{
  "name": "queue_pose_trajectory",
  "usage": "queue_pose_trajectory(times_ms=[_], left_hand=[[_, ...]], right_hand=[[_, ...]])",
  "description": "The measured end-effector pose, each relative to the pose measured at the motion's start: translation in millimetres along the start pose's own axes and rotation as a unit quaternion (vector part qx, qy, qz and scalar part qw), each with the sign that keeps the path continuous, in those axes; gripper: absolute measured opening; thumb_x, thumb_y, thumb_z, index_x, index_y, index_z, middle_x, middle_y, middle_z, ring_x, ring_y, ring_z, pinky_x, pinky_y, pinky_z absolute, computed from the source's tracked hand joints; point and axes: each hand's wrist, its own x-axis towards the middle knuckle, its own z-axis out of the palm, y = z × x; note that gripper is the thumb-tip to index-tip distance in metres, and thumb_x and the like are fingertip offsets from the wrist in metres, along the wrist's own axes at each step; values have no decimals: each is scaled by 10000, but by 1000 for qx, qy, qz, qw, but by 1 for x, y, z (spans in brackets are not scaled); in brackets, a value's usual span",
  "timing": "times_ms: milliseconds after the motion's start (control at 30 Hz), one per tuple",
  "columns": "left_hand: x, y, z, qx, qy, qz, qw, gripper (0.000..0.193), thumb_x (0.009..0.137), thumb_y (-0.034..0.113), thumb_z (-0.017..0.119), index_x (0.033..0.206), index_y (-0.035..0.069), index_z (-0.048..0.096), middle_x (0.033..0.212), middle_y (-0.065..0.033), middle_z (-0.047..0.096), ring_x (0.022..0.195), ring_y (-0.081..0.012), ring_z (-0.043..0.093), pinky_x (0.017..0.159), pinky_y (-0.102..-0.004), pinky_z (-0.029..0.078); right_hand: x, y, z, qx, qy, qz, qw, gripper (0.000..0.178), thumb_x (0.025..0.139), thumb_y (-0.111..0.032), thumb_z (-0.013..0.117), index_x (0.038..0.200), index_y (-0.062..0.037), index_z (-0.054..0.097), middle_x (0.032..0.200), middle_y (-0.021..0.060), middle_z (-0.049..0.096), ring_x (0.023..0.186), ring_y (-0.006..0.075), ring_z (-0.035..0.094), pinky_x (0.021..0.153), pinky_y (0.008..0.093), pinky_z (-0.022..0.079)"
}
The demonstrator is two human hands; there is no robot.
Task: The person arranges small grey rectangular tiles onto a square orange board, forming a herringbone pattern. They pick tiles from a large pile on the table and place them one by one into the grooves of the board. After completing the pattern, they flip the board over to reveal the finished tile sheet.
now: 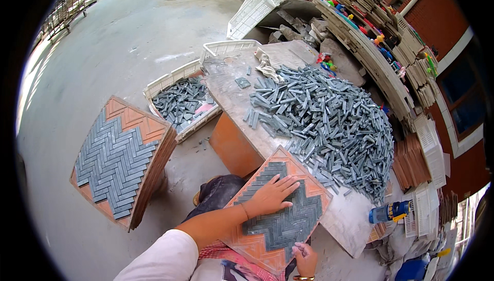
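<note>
Here's the orange herringbone tray, by the near edge of the counter, long axis slanting away rightward; left hand flat across its grey tile strips, right hand curled beside it, grasp unclear.

A white sleeve and dark trousers show; the left hand wears a thin cord, the right hand a gold-toned band.

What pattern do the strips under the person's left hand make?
A herringbone zigzag: the blue-grey strips lie in an orange tray, seen best in the head view.
</note>
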Motion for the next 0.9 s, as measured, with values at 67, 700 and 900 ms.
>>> queue_pose_trajectory(times_ms=[67, 700, 900], left_hand=[[-6, 5, -16, -10, 23, -8, 1000, 648, 882, 359, 539, 1407, 64, 299, 1483, -126, 262, 1381, -275, 219, 1109, -472, 184], [25, -203, 10, 276, -41, -160, 947, 425, 835, 163, 466, 1235, 33, 529, 1340, -132, 447, 1327, -311, 286, 1109, -508, 176], [22, -191, 23, 261, -90, -185, 943, 409, 866, 190, 439, 1258, 126, 536, 1356, -69, 444, 1334, -256, 297, 1117, -516, 162]], right_hand=[[-4, 17, -3, -15, 38, -10, 999, 216, 829, -98, 605, 1030, -31, 642, 858, 95, 673, 773, 152, 635, 704, 264, 510], [-15, 110, 27, 15, 220, 34, 975, 231, 877, -162, 527, 984, 14, 631, 850, 86, 664, 767, 194, 614, 701, 323, 494], [3, 85, 28, -107, 288, 88, 948, 215, 889, -157, 518, 962, -2, 648, 866, 137, 666, 767, 255, 605, 741, 358, 481]])
